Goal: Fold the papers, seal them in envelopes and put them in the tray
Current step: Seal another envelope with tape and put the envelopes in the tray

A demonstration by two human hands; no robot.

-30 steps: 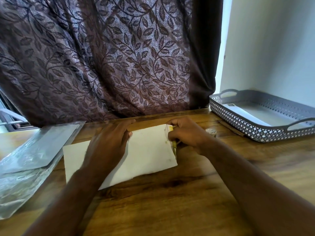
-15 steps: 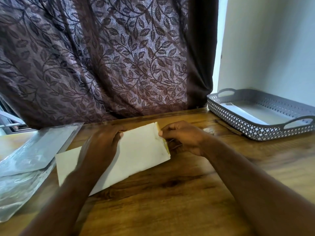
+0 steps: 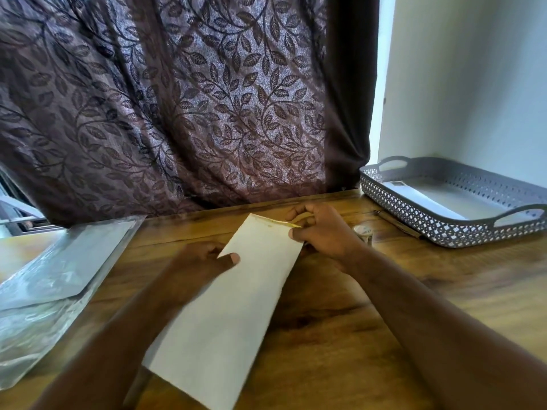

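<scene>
A white envelope [image 3: 236, 309] is lifted off the wooden table, its long side running from the far end down toward me. My left hand [image 3: 204, 261] grips its left edge, thumb on top and fingers underneath. My right hand [image 3: 322, 232] pinches the far end, where a thin yellow strip shows along the flap edge. At the right back stands a grey perforated tray [image 3: 414, 220] with a white envelope [image 3: 426, 199] lying inside.
A clear plastic sleeve with papers [image 3: 56, 279] lies at the left on the wooden table [image 3: 384, 321]. A small roll of tape [image 3: 363, 232] and a thin dark stick [image 3: 396, 224] sit between my right hand and the tray. A dark leaf-patterned curtain hangs behind.
The envelope has been raised off the table and turned, its near end swinging toward me. My left hand shifted from pressing on top to gripping the left edge; my right hand stays at the far end.
</scene>
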